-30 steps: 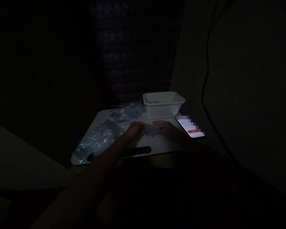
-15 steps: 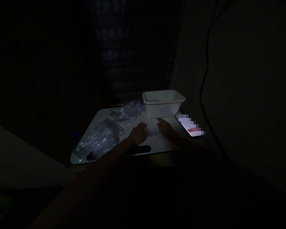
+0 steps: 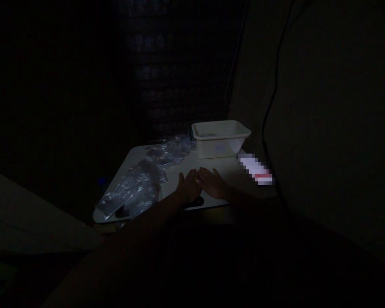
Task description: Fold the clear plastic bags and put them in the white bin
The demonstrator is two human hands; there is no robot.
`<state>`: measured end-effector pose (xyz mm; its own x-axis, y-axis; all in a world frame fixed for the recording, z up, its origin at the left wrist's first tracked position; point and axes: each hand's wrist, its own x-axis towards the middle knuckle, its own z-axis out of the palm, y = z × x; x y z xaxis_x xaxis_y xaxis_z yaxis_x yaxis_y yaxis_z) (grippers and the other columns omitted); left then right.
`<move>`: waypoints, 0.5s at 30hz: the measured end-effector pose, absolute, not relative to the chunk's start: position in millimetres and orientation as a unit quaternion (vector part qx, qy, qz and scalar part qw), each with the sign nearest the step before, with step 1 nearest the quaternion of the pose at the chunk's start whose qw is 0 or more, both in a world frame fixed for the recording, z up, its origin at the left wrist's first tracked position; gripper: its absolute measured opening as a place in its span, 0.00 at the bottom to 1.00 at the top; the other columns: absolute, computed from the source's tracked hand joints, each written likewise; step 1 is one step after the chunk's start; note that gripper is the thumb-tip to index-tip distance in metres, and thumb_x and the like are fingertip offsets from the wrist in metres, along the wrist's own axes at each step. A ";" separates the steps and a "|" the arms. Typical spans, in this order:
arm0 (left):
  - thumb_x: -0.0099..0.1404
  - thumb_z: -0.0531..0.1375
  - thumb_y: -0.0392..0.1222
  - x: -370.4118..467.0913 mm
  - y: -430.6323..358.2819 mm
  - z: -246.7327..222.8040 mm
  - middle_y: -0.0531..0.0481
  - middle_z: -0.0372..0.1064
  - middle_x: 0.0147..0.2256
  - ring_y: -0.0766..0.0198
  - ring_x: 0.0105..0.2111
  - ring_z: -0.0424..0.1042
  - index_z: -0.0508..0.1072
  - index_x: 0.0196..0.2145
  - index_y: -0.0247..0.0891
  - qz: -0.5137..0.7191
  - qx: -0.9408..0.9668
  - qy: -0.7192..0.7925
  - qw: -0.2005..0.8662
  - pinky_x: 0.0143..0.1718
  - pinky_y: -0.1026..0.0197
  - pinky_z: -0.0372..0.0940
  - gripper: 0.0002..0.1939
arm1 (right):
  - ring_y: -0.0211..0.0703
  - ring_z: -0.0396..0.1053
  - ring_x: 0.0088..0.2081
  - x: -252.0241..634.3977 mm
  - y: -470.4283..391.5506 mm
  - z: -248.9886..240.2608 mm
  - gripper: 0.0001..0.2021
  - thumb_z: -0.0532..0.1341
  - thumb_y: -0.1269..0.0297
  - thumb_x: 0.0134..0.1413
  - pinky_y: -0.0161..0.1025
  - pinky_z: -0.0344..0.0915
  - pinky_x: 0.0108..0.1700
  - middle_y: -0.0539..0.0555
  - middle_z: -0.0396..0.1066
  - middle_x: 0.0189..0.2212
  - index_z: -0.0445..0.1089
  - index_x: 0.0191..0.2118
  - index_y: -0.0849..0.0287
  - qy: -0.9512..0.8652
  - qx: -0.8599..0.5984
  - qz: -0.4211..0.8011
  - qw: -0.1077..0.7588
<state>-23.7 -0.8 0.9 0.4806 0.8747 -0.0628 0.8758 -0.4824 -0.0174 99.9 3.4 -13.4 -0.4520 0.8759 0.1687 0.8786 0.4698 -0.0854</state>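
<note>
My left hand lies low over the front of a small white table, its fingers stretched forward and the thumb apart. Beside it, my right hand is palm down with the fingers extended, its fingertips meeting or overlapping those of the left. Whatever lies beneath the two hands is hidden. Clear plastic bags spread in a loose row to the left of my left hand. Beyond the hands stands a white plastic tub, with something faint inside that I cannot make out.
A lit phone, its screen blurred out, lies at the table's right side. A dark cable hangs along the right wall. Something blue shows past the left edge. The room is very dark.
My right hand has moved left and turned flat, closing the gap to my left hand. My left hand has flattened, and the pale, clear sheet between them is now covered.
</note>
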 end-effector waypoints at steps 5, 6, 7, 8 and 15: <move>0.59 0.37 0.41 -22.6 -1.5 2.5 0.37 0.40 0.55 0.54 0.55 0.38 0.45 0.54 0.26 -0.035 0.861 0.507 -0.009 0.48 0.41 0.38 0.26 | 0.44 0.44 0.54 100.6 5.1 -15.7 0.25 0.35 0.56 0.53 0.50 0.41 0.51 0.60 0.48 0.53 0.50 0.53 0.65 -0.855 -0.510 -0.018 0.092; 0.59 0.38 0.41 -22.5 -1.5 3.0 0.37 0.40 0.55 0.54 0.55 0.39 0.45 0.54 0.26 -0.037 0.861 0.507 -0.011 0.48 0.41 0.38 0.26 | 0.44 0.44 0.54 100.5 5.3 -16.0 0.25 0.35 0.56 0.53 0.51 0.41 0.51 0.60 0.48 0.54 0.50 0.53 0.65 -0.855 -0.510 -0.018 0.091; 0.59 0.38 0.41 -22.4 -1.5 3.5 0.37 0.40 0.55 0.54 0.54 0.39 0.45 0.54 0.26 -0.040 0.861 0.507 -0.012 0.48 0.41 0.38 0.26 | 0.44 0.44 0.55 100.4 5.3 -16.3 0.26 0.35 0.56 0.53 0.51 0.41 0.51 0.60 0.48 0.54 0.50 0.53 0.65 -0.855 -0.510 -0.017 0.090; 0.59 0.38 0.41 -22.3 -1.6 3.9 0.37 0.40 0.55 0.54 0.54 0.39 0.45 0.54 0.26 -0.042 0.861 0.506 -0.013 0.48 0.41 0.38 0.26 | 0.44 0.44 0.55 100.3 5.2 -16.7 0.26 0.35 0.56 0.53 0.51 0.41 0.51 0.60 0.48 0.54 0.50 0.53 0.65 -0.855 -0.510 -0.016 0.090; 0.60 0.39 0.44 -21.3 -2.6 5.1 0.36 0.43 0.54 0.52 0.54 0.42 0.50 0.52 0.29 -0.008 0.859 0.512 0.013 0.47 0.41 0.41 0.25 | 0.42 0.49 0.52 103.2 13.9 -20.1 0.21 0.40 0.59 0.53 0.48 0.46 0.50 0.58 0.54 0.51 0.56 0.49 0.62 -0.845 -0.512 0.037 0.150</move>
<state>-21.3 -2.6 5.1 0.4761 0.8790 -0.0263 0.8794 -0.4758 0.0145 103.2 13.9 -20.1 -0.4304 0.8765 0.2156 0.8546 0.4726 -0.2151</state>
